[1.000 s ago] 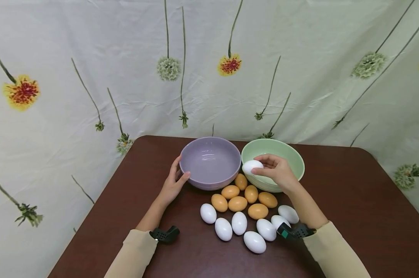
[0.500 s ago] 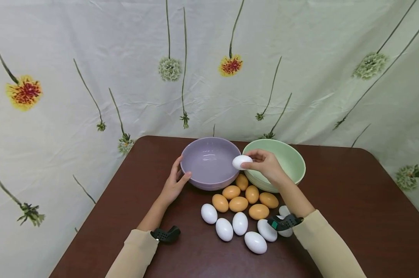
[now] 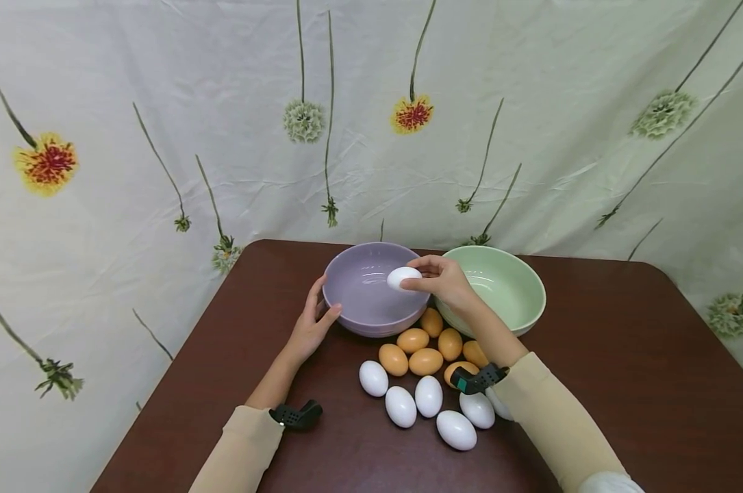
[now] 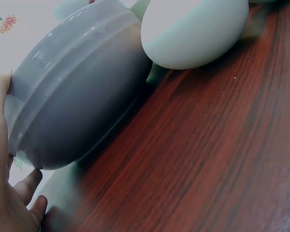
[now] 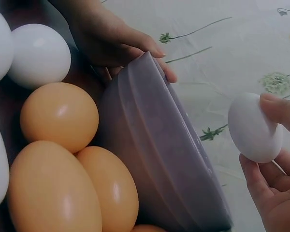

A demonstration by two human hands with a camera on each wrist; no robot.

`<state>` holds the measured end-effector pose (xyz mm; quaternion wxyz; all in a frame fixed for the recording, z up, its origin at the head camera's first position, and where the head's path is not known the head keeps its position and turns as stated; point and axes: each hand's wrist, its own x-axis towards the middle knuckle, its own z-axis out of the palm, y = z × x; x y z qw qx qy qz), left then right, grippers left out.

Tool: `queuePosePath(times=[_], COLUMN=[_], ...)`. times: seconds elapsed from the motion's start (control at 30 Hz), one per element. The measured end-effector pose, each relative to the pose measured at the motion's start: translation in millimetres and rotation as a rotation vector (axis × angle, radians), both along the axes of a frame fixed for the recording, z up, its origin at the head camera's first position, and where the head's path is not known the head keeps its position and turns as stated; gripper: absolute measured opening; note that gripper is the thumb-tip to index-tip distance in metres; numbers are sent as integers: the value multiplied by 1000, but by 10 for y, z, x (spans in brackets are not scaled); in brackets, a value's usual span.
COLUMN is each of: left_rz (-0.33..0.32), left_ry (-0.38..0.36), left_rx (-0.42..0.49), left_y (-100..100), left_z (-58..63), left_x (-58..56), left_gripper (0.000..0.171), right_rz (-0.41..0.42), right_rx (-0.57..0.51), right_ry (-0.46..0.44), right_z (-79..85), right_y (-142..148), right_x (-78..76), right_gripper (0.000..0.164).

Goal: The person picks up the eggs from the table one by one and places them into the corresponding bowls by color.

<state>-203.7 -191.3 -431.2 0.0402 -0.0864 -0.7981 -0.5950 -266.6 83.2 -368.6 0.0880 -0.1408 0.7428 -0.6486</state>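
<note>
My right hand [image 3: 450, 282] pinches a white egg [image 3: 402, 279] between thumb and fingertips, above the right part of the purple bowl [image 3: 371, 311]. In the right wrist view this egg [image 5: 253, 128] is beyond the bowl's rim, held clear of it. My left hand [image 3: 309, 333] holds the purple bowl at its left side, thumb at the front of the rim and fingers round the wall. The left wrist view shows those fingers [image 4: 28, 187] low against the bowl's side [image 4: 77, 87]. No eggs show inside the purple bowl.
A pale green bowl [image 3: 513, 294] stands beside the purple one, partly behind my right hand. Several brown eggs [image 3: 425, 361] lie before the bowls, with several white eggs [image 3: 400, 407] nearer me. My right forearm covers some. A flower-print cloth [image 3: 254, 123] hangs behind the dark table [image 3: 223, 356].
My right hand has carried the white egg leftward, from over the green bowl's near left rim to over the purple bowl. The left hand has stayed on the purple bowl.
</note>
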Motion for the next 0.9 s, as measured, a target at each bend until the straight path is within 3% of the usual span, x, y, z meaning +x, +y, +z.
queuePosePath(times=[0.23,0.53,0.9], left_rz=[0,-7,-25], left_ry=[-16,-3,14], left_rx=[-10,5,5], left_y=[-5,-7,-13], left_z=[14,26,26], left_x=[6,10,11], left_gripper=[71,71,70], right_rz=[4,16,-5], right_rx=[10,50,170], right_ry=[-39,-22,-8], right_z=[-15,-84,-219], right_y=[-200,-453,-674], right_x=[-61,-129,-208], right_gripper=[38,37,40])
